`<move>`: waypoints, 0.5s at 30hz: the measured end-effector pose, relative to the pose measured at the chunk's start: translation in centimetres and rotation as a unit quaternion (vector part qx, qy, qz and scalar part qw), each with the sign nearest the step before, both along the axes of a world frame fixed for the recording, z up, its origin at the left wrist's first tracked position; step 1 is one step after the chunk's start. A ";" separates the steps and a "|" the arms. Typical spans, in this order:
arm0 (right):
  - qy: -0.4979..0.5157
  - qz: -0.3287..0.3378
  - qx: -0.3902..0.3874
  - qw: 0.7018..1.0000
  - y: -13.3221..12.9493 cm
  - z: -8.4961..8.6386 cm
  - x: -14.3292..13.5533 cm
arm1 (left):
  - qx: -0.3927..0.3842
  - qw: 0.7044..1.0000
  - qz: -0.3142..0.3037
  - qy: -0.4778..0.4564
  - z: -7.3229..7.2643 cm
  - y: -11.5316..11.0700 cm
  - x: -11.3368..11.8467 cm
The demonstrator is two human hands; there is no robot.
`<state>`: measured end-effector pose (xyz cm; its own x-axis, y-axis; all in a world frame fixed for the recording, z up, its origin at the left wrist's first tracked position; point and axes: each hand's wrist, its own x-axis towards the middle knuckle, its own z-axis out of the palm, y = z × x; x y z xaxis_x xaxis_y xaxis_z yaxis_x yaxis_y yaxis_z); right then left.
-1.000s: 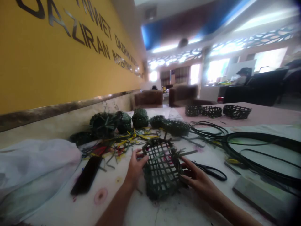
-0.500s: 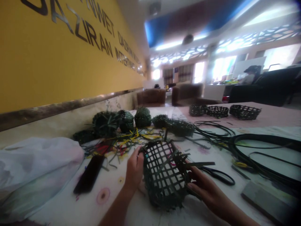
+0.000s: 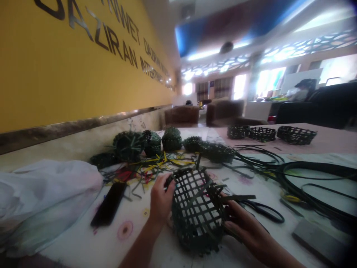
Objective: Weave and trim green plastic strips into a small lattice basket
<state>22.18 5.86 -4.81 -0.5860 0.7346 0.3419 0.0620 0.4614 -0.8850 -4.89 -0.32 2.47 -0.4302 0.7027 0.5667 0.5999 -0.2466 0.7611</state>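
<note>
Between my hands is a dark green woven basket (image 3: 196,208), its open lattice facing me and loose strip ends sticking out at its upper right. My left hand (image 3: 161,199) grips the basket's upper left edge, thumb on the near side. On the right side, my right hand (image 3: 241,219) has its fingers closed at the basket's edge, where a loose green strip (image 3: 240,198) juts out to the right. Part of those fingers is hidden by the basket. Black-handled scissors (image 3: 264,211) lie on the table just beyond my right hand.
A dark phone (image 3: 109,204) and a white plastic bag (image 3: 50,201) lie to the left. Finished-looking baskets (image 3: 171,139) and yellow, red and green scraps (image 3: 150,163) are behind. At right are coiled strips (image 3: 281,175) and a grey block (image 3: 318,238). A person (image 3: 302,91) sits far off.
The view has shifted slightly, so most things appear a little further right. Both hands keep their hold on the basket, which is turned or tilted very slightly.
</note>
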 end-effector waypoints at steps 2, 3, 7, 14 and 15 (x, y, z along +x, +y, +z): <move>0.000 -0.024 0.036 0.999 0.3 0.0 0.3 | 0.014 1.000 -0.010 0.006 0.1 -0.1 -0.1; 0.001 -0.041 0.053 0.998 0.5 0.1 0.5 | 0.017 1.000 -0.011 -0.001 0.2 -0.1 -0.1; -0.003 -0.061 0.078 0.995 0.8 1.3 1.0 | -0.016 0.996 -0.035 -0.086 -0.3 0.4 0.0; 0.019 -0.055 0.114 0.992 -1.3 5.5 1.3 | -0.046 0.969 -0.091 -0.223 -1.7 1.0 1.3; 0.029 -0.038 0.125 0.991 -1.6 5.9 1.4 | -0.052 0.963 -0.094 -0.247 -1.8 1.0 1.7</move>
<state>23.56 4.25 1.11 -0.5068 0.6638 0.5500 0.0567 0.6622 -0.7472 -3.20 0.65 0.64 -0.4885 0.8367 0.2475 0.1108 -0.2219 0.9688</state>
